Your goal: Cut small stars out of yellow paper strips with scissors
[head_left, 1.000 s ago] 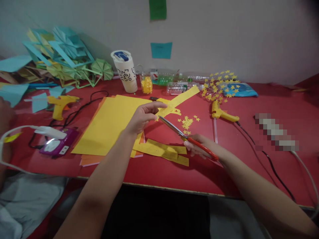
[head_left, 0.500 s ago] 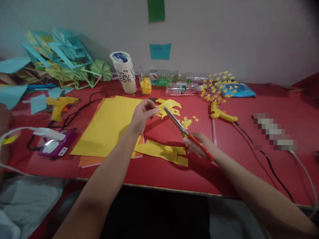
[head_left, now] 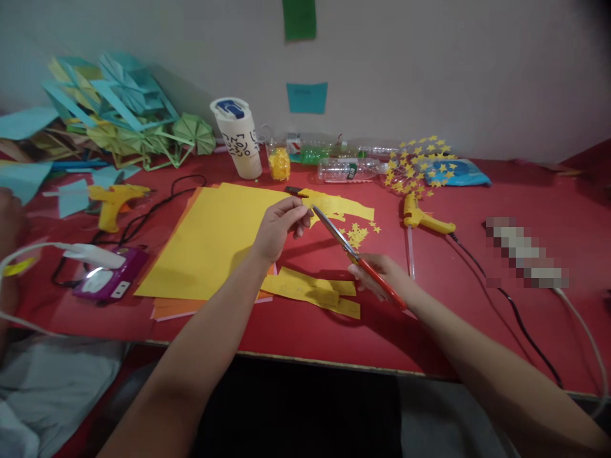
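Observation:
My left hand [head_left: 281,226] pinches one end of a yellow paper strip [head_left: 341,207] that has star-shaped holes and lies low over the red table [head_left: 453,312]. My right hand [head_left: 382,280] grips orange-handled scissors [head_left: 356,254], whose blades point up-left and meet the strip near my left fingers. Small yellow paper stars [head_left: 358,234] lie on the table just right of the blades. A stack of yellow and orange sheets [head_left: 210,238] lies under my left forearm. Cut yellow scraps [head_left: 312,291] rest between my two arms.
Two yellow glue guns [head_left: 422,218] [head_left: 114,200] lie right and left, with black cords. A white cup [head_left: 238,137], a small jar, plastic bottles [head_left: 351,168] and a star cluster [head_left: 420,162] line the wall. Folded paper models [head_left: 119,108] fill the back left. A purple device [head_left: 107,280] sits near the left edge.
The paper strip, raised and slanting up-right a second ago, has dropped and now lies nearly flat. The scissors shifted slightly left toward my left hand.

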`<state>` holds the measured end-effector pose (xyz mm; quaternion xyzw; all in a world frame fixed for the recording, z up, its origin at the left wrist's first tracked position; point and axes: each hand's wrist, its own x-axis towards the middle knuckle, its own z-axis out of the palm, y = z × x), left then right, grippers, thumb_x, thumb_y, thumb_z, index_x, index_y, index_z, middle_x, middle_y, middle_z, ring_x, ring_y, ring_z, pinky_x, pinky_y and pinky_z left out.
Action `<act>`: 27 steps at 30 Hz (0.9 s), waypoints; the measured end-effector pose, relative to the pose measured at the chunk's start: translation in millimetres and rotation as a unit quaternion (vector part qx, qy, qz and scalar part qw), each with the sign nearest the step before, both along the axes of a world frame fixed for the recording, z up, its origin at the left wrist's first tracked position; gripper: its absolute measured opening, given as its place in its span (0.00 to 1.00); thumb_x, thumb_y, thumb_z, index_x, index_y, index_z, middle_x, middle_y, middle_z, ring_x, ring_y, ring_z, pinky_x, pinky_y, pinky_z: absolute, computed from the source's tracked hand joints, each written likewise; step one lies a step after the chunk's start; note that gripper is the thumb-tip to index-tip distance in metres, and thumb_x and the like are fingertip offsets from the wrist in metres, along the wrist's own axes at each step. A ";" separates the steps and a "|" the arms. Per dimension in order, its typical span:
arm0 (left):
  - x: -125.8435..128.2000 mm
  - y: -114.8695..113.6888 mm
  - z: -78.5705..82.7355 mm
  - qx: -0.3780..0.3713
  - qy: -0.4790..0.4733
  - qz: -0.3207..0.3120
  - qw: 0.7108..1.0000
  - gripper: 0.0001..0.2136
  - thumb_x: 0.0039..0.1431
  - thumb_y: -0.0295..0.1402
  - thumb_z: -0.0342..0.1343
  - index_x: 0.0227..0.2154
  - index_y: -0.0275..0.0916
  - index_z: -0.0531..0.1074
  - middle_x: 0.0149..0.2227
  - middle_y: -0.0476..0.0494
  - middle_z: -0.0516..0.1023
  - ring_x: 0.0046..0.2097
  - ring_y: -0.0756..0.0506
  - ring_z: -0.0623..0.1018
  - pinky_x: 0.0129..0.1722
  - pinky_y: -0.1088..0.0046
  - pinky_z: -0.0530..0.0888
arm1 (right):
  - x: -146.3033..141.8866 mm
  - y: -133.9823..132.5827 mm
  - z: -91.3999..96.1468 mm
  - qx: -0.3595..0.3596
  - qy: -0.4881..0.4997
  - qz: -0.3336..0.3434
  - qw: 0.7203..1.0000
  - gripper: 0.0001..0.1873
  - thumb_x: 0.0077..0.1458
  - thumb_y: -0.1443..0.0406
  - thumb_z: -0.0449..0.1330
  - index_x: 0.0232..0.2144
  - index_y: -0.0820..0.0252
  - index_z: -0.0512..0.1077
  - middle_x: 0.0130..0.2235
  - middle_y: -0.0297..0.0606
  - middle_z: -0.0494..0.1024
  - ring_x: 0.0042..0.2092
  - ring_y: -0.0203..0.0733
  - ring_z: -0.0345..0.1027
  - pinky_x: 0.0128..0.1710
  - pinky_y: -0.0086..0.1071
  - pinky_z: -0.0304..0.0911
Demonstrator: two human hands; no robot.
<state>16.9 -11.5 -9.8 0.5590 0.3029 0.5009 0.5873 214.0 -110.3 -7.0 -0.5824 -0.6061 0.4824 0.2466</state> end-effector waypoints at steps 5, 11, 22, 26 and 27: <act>0.4 -1.2 1.3 -0.003 0.003 0.005 1.000 0.06 0.50 0.32 0.55 0.21 0.37 0.67 0.20 0.52 0.71 0.19 0.57 0.66 0.17 0.80 0.63 | 2.5 0.0 -0.5 -0.043 0.006 0.012 0.999 0.26 0.46 0.43 0.57 0.19 0.58 0.58 0.16 0.31 0.65 0.14 0.27 0.51 0.12 0.25 0.48; 0.8 -2.0 2.0 -0.003 0.008 0.016 1.000 0.07 0.50 0.31 0.55 0.20 0.37 0.67 0.19 0.52 0.70 0.19 0.57 0.66 0.18 0.81 0.62 | 3.8 -0.6 -0.6 -0.056 0.013 0.009 0.998 0.25 0.45 0.44 0.59 0.21 0.60 0.61 0.18 0.31 0.69 0.13 0.26 0.52 0.12 0.24 0.49; 1.3 -2.7 2.7 -0.003 0.013 0.007 1.000 0.07 0.48 0.30 0.55 0.19 0.36 0.67 0.18 0.52 0.69 0.18 0.57 0.65 0.18 0.82 0.62 | 5.4 -0.1 -2.5 -0.067 0.008 0.010 0.998 0.25 0.45 0.44 0.59 0.21 0.60 0.61 0.18 0.32 0.70 0.12 0.26 0.52 0.11 0.24 0.49; 1.2 -2.7 2.7 -0.008 0.019 0.010 1.000 0.07 0.48 0.31 0.55 0.19 0.36 0.67 0.18 0.52 0.69 0.18 0.57 0.65 0.18 0.81 0.62 | 4.7 -0.3 -1.8 -0.068 0.012 0.009 0.998 0.26 0.44 0.43 0.59 0.21 0.60 0.61 0.18 0.31 0.69 0.12 0.26 0.51 0.11 0.24 0.49; 1.1 -2.7 2.9 -0.010 0.019 0.008 1.000 0.07 0.48 0.31 0.55 0.19 0.36 0.67 0.18 0.52 0.69 0.18 0.57 0.65 0.18 0.81 0.62 | 4.4 -0.2 -1.6 -0.067 0.014 0.009 0.998 0.26 0.44 0.43 0.59 0.21 0.60 0.61 0.18 0.31 0.69 0.12 0.25 0.51 0.11 0.24 0.48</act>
